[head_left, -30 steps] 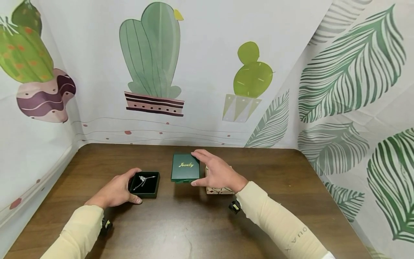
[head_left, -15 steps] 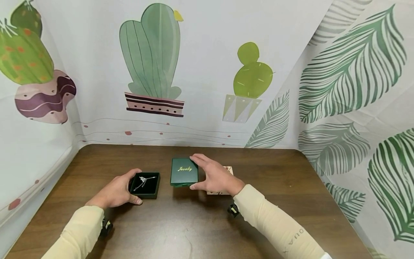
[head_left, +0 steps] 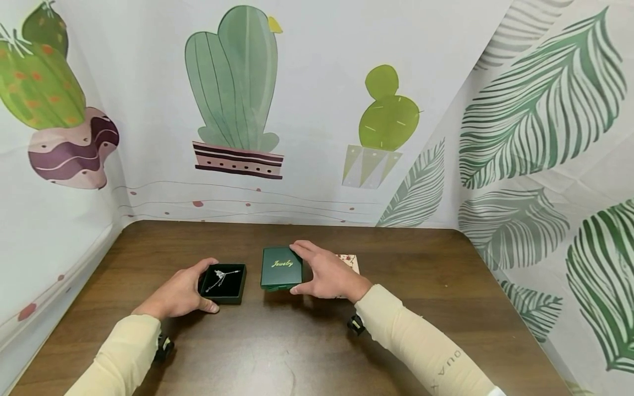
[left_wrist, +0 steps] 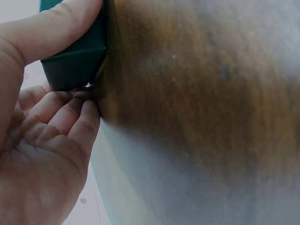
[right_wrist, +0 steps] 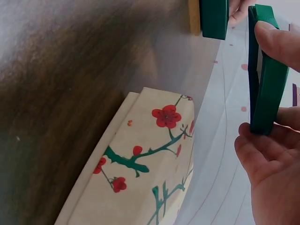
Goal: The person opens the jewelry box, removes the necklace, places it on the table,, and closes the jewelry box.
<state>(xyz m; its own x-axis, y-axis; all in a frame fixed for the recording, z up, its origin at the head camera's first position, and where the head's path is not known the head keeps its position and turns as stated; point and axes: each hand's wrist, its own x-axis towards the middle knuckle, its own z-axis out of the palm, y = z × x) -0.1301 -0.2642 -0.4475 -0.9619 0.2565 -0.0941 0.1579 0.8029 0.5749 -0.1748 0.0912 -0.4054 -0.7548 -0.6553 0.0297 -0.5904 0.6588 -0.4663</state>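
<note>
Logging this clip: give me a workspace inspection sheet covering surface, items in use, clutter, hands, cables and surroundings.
Surface: brown wood-grain table, glare toward the near side.
Items in use: open green box on the table, silver jewelry piece on its dark lining; green lid marked "Jewelry", held above the table.
Clutter: cream flower-print box, partly hidden behind the right hand in the head view.
Hands: left hand grips the open box by its sides; right hand holds the lid between thumb and fingers.
Cables: nothing seen.
Surroundings: white backdrop printed with cacti and leaves.
</note>
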